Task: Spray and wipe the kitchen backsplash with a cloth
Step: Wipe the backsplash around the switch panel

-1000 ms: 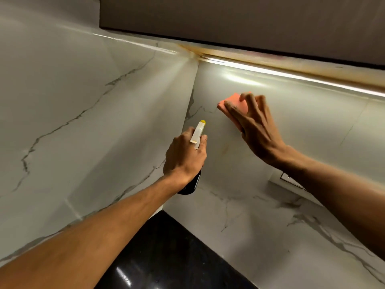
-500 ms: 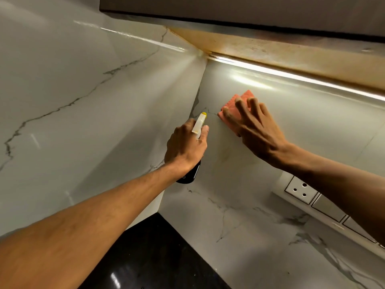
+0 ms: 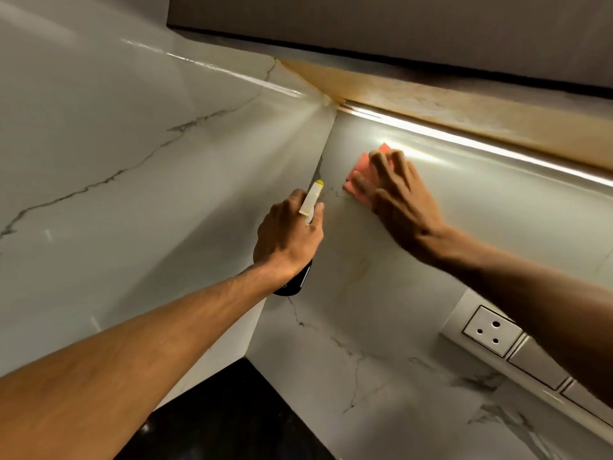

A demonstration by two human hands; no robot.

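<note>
I see the marble backsplash meeting in a corner, veined grey, under a lit strip beneath the upper cabinet; the black tabletop shows below the corner; a socket panel sits on the right-hand wall; my left hand has its grip closed around a dark spray bottle, the white, yellow-tipped nozzle aimed into the corner; my right hand lies flat with its fingers spread, pressing an orange-pink cloth against the wall just right of the corner, near the light strip.
</note>
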